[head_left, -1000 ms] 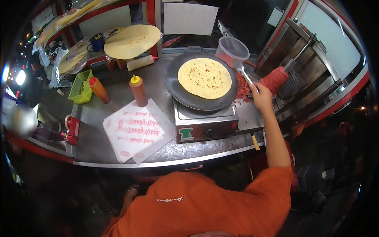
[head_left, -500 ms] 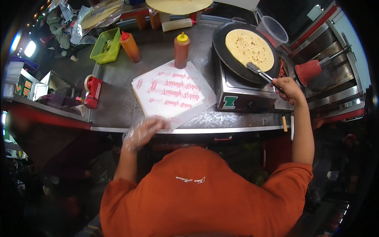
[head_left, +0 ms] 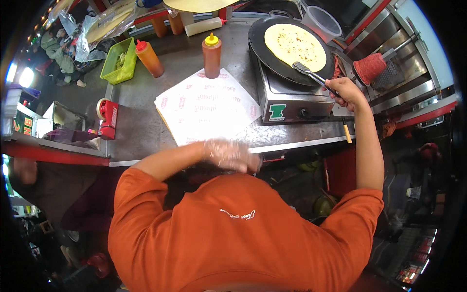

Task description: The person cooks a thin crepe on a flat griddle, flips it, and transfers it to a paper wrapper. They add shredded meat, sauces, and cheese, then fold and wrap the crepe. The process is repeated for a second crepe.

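My right hand [head_left: 344, 92] is closed round the handle of black tongs [head_left: 314, 76]. The tongs' tips touch the near edge of a round flatbread [head_left: 295, 45], browned in spots, which lies on a black round griddle pan [head_left: 258, 44] over a steel stove [head_left: 284, 101]. In a clear plastic glove, my left hand [head_left: 232, 155] hovers at the counter's front edge, just below a stack of printed wrapping paper [head_left: 204, 114]. Motion smears its fingers. A brown sauce bottle [head_left: 211, 59] with a yellow cap stands on the paper's far corner.
A red-capped orange sauce bottle [head_left: 150, 59] and a green basket [head_left: 110, 68] with greens stand at the back left, a red tape dispenser [head_left: 108, 119] nearer. Right of the stove, a cone of red meat [head_left: 368, 69] sits on a spit. A yellow-handled tool [head_left: 347, 132] overhangs the front edge.
My left hand has swept right along the counter's front edge, away from the paper's near corner. My right hand keeps the tongs at the flatbread's edge. The whole view has shifted slightly.
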A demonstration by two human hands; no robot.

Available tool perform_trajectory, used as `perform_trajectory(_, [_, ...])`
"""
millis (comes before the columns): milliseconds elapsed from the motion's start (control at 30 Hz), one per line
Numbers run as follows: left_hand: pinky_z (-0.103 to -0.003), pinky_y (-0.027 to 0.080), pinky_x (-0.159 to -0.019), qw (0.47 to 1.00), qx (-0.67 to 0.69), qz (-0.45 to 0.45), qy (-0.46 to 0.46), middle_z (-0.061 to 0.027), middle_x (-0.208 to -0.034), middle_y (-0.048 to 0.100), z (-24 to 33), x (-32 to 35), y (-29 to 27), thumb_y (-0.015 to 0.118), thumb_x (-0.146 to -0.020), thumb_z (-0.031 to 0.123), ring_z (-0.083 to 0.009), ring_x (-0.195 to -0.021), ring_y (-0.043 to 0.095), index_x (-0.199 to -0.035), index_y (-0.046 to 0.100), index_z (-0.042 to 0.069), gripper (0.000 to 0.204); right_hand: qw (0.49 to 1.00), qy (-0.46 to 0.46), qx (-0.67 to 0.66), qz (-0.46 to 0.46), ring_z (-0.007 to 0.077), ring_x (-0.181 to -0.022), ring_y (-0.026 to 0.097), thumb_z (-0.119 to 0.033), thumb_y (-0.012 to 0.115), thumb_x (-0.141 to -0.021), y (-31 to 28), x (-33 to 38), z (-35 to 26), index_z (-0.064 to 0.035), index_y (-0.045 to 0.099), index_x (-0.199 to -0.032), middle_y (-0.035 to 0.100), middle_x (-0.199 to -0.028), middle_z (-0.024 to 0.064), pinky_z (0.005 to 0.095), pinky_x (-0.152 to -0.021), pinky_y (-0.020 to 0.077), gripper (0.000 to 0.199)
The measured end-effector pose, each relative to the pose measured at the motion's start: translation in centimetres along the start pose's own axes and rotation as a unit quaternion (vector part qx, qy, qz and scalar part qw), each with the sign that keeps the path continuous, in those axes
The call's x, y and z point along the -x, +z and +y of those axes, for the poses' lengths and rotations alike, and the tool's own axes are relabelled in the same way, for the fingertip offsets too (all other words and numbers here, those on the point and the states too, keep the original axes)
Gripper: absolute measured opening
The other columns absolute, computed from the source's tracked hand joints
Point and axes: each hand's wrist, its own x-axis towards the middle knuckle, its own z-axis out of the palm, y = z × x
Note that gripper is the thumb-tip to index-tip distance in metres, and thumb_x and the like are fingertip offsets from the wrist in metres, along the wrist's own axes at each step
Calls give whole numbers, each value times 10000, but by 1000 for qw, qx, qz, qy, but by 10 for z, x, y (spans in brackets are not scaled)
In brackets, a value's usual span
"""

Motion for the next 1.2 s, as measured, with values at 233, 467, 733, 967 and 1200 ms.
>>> perform_trajectory(233, [-424,472,-1121,921,162,310,-173,-129,-1364,699,85,5,36,562,-1087,306,-303,-1297,638,-1338,686,49,381,1000,-11,18,-20,78,-400,386,-370,653,-1041,-8,-7,2,-38,747,-946,563,-642,-5,287,-369,251,358])
perform_trajectory(467, [-372,472,-1120,862,198,377,-275,-99,-1362,707,109,43,55,576,-1083,310,-250,-1308,634,-1331,695,52,377,999,-35,-7,-22,67,-383,388,-335,641,-1055,-9,-15,15,-6,730,-942,570,-636,19,265,-361,231,359])
perform_trajectory(733, [-399,509,-1062,847,117,416,-310,-121,-1237,747,125,46,-15,579,-1088,336,-264,-1197,685,-1182,750,28,365,991,-119,-60,20,59,-413,433,-326,630,-1064,5,-10,37,-15,715,-923,577,-634,10,252,-370,286,352])
perform_trajectory(967, [-460,460,-1144,773,-371,449,-251,-116,-1380,682,65,59,-214,750,-960,252,-353,-1297,626,-1388,658,129,455,942,-287,-147,96,48,-541,545,-280,707,-1032,120,52,69,-18,747,-1052,654,-777,-6,242,-479,430,266])
perform_trajectory(1200, [-554,196,-1286,621,-683,209,-324,-101,-1371,675,35,73,-347,711,-940,332,-307,-1368,564,-1380,653,169,473,933,-349,-34,83,293,-887,690,-307,752,-965,277,56,72,-11,719,-1185,728,-1003,156,391,-768,541,370])
